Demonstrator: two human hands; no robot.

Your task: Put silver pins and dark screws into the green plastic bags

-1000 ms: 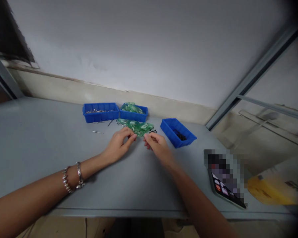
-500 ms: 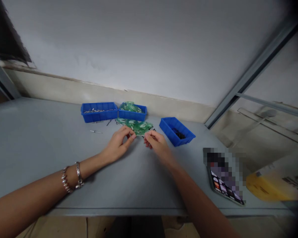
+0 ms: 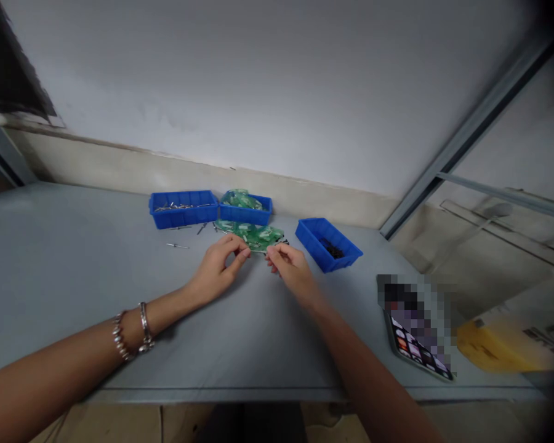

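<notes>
A thin metal rod (image 3: 258, 251) spans the gap between my two hands, just above the grey table. The fingertips of my left hand (image 3: 219, 264) pinch its left end. At its right end, the thumb and fingers of my right hand (image 3: 292, 269) are closed on it, covering that end. Right behind the hands lies a green plastic bag (image 3: 253, 232) with small pale pieces on or in it. A similar loose metal rod (image 3: 178, 246), with a small collar along it, rests on the table left of my left hand.
Small metal parts lie in the left blue bin (image 3: 184, 216). Green plastic fills the middle blue bin (image 3: 244, 215). Dark small parts sit in the right blue bin (image 3: 323, 261). A phone (image 3: 418, 351) and a yellow-and-clear package (image 3: 493, 347) are at the right. A wall (image 3: 258, 92) rises behind.
Almost nothing differs. Both hands keep hold of the thin metal rod, and they appear shifted very slightly left along with the whole view.
</notes>
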